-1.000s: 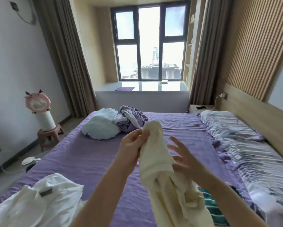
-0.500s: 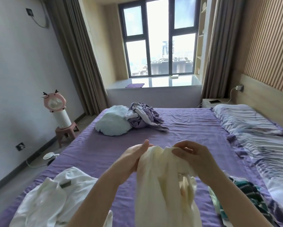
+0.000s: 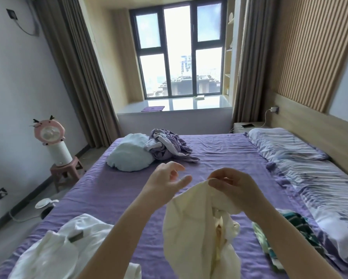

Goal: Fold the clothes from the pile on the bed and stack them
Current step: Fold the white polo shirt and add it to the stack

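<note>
A cream garment (image 3: 191, 228) hangs in front of me over the purple bed (image 3: 112, 190). My right hand (image 3: 232, 188) pinches its upper edge between thumb and fingers. My left hand (image 3: 166, 181) hovers just left of the cloth with loosely bent fingers and holds nothing. A white garment (image 3: 54, 252) lies crumpled at the near left of the bed. A green checked garment (image 3: 296, 228) lies at the near right. At the far end sit a pale blue bundle (image 3: 128, 156) and a purple garment (image 3: 169, 146) beside it.
A patterned duvet (image 3: 318, 190) and pillow (image 3: 283, 143) run along the bed's right side by the wooden headboard. A pink fan (image 3: 50, 135) stands on a small stool (image 3: 65, 172) by the left wall. A nightstand (image 3: 247, 126) holds a phone.
My left hand has let go of the cream garment and moved slightly left. My right hand now holds the top edge alone. The cloth hangs lower than a second ago.
</note>
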Available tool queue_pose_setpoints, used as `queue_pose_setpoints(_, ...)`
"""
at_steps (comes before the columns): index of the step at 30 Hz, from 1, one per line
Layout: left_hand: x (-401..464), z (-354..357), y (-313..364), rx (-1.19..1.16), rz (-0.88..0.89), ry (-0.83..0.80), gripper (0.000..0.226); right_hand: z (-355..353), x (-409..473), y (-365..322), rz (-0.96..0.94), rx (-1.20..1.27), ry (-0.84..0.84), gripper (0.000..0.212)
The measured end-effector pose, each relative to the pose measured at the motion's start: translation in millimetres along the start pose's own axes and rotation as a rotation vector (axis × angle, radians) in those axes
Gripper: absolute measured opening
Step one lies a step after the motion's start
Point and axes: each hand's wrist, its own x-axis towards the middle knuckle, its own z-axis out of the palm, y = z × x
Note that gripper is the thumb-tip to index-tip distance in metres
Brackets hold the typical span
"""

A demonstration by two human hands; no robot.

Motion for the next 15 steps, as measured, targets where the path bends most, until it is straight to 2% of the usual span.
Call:
queue_pose_setpoints(3, -20.2, 15.2, -14.1, -0.016, 0.021, 0.040, 0.016, -3.9, -3.9, -8.7, 0.002, -0.020, 0.066, 0.019)
queue_pose_setpoints(6, -32.1, 23.8, -23.0, -0.065, 0.051, 0.186, 0.013, -7.5, -10.5, -13.8, -0.012, -0.142, 0.064, 0.011)
queue_pose_setpoints(9, -44.9, 30.9, -27.8, 0.134, 0.039, 0.321, 0.043, -6.3, -17.8, -13.2, -0.017, -0.217, 0.097, 0.010)
queue_pose_setpoints(11, -46.7, 36.2, -24.7, 0.201, -0.083, 0.201, 0.066, -1.5, -24.3, -11.7, -0.036, -0.218, 0.100, 0.012)
queue_pose_setpoints(12, -43.5, 38.2, -21.2, 0.095, -0.179, 0.099, 0.070, 2.5, -28.2, -10.3, -0.048, -0.213, 0.084, 0.013)
queue_pose_setpoints(14, -35.8, 43.2, -12.7, -0.383, -0.392, -0.144, 0.068, 12.9, -38.0, -6.3, -0.082, -0.198, 0.045, 0.014)
queue_pose_setpoints(15, -33.4, 44.8, -9.4, -0.604, -0.465, -0.246, 0.057, 17.7, -42.6, -2.5, -0.104, -0.188, 0.035, 0.016)
